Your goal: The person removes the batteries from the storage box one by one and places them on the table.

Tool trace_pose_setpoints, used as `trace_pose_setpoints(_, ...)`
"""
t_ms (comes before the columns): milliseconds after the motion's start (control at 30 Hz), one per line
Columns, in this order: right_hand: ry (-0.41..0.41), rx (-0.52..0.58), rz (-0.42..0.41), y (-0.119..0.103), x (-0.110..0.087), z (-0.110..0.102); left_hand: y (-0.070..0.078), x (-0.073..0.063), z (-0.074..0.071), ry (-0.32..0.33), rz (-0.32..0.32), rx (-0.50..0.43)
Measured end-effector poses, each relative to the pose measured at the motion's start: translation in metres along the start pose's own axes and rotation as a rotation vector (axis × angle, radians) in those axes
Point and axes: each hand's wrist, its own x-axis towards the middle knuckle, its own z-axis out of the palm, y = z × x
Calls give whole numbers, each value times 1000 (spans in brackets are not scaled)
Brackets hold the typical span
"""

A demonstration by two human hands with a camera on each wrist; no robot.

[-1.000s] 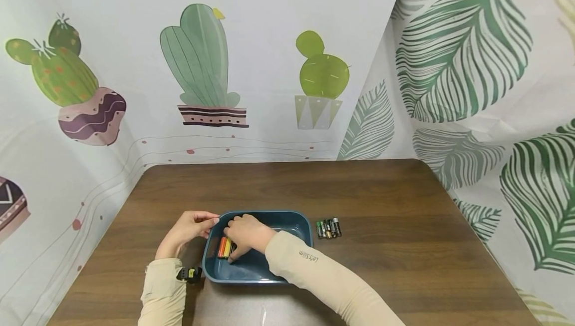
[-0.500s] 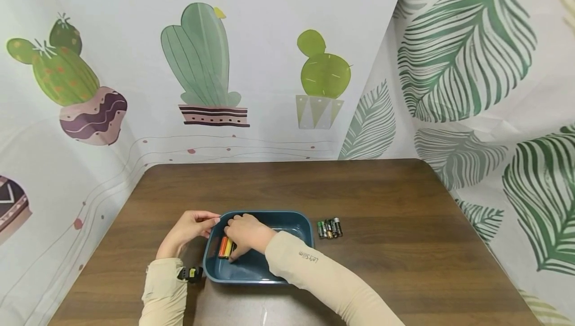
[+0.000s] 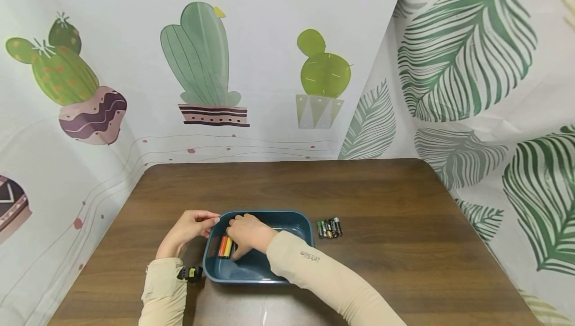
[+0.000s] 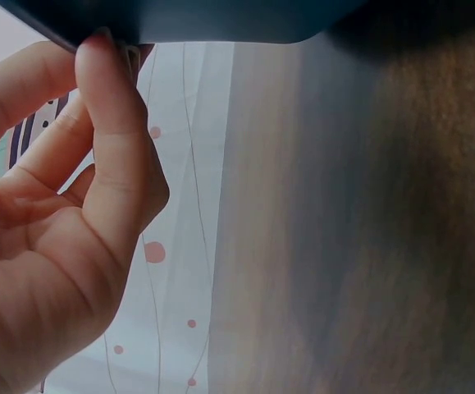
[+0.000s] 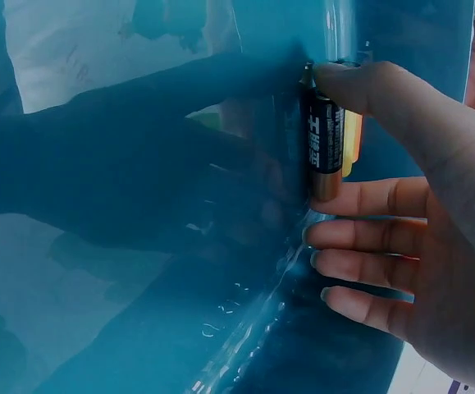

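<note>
A dark blue rectangular tray (image 3: 249, 281) stands on the table. My left hand (image 3: 190, 228) pinches its far left corner, with the thumb (image 4: 106, 90) at the rim in the left wrist view. Inside the tray, my right hand (image 3: 248, 233) holds a black battery with a copper-coloured end (image 5: 326, 144) between thumb and index finger, one at each end of it. The other fingers (image 5: 360, 263) are spread along the tray wall. An orange battery (image 3: 222, 246) and a yellow battery (image 3: 228, 247) lie side by side just left of that hand, partly covered by it.
On the brown wooden table (image 3: 382, 266), several mixed batteries (image 3: 330, 228) lie in a row to the right of the tray. A small black device (image 3: 190, 274) is strapped to the left wrist. Behind the table hangs a cloth printed with cacti and leaves.
My right hand has shifted very slightly to the right inside the tray. The left hand keeps its place at the corner, and the batteries outside have not moved.
</note>
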Motion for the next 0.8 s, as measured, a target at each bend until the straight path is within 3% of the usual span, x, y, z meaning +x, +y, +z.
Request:
trace_pose_setpoints(467, -53, -2, -7, 11, -14, -5, 4, -2, 0, 6, -11, -2)
trace_pose_setpoints(800, -29, -42, -17, 13, -29, -14, 1, -1, 1, 10, -9, -7)
